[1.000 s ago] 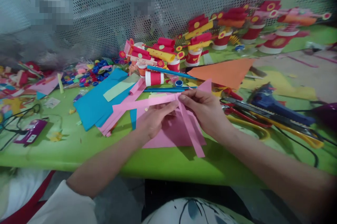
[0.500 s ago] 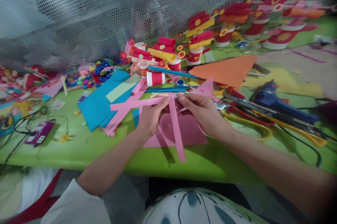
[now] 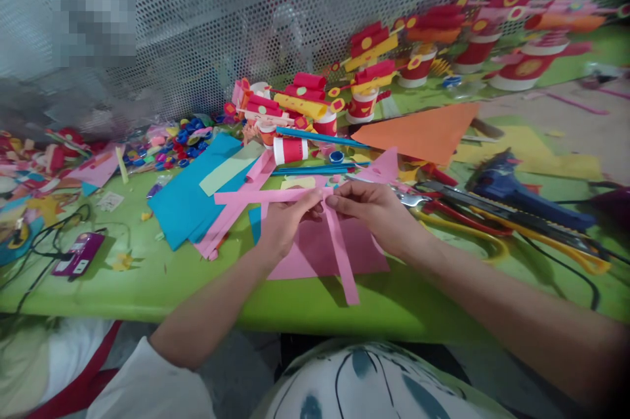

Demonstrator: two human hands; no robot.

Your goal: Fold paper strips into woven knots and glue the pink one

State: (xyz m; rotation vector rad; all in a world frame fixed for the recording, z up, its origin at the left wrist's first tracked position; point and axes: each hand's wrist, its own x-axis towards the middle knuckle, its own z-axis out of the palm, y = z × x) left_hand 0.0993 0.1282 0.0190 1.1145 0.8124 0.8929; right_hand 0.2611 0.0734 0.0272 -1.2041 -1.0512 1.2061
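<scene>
Two narrow pink paper strips meet at a corner between my hands. My left hand (image 3: pixel 290 219) pinches the sideways strip (image 3: pixel 249 197), whose free end points left. Thumb and fingertips of my right hand (image 3: pixel 367 209) close on the corner where the other strip (image 3: pixel 342 255) hangs down toward the table's front edge. Whether the strips are glued or are one folded piece, I cannot tell. Below my hands lies a pink paper sheet (image 3: pixel 315 261). More pink strips (image 3: pixel 231 225) lie just left of it, partly over blue sheets (image 3: pixel 182 202).
To the right lie yellow-handled scissors (image 3: pixel 472 235), a long cutter blade (image 3: pixel 512 215) and a blue glue gun (image 3: pixel 526 189). An orange sheet (image 3: pixel 423 133) and a tipped paper cup (image 3: pixel 290 151) are behind. Several decorated cups line the back. A purple box (image 3: pixel 79 253) with cables sits left.
My right fingers have moved left onto the corner of the strips. The hanging strip's lower end has swung slightly right, and the sideways strip sits more level.
</scene>
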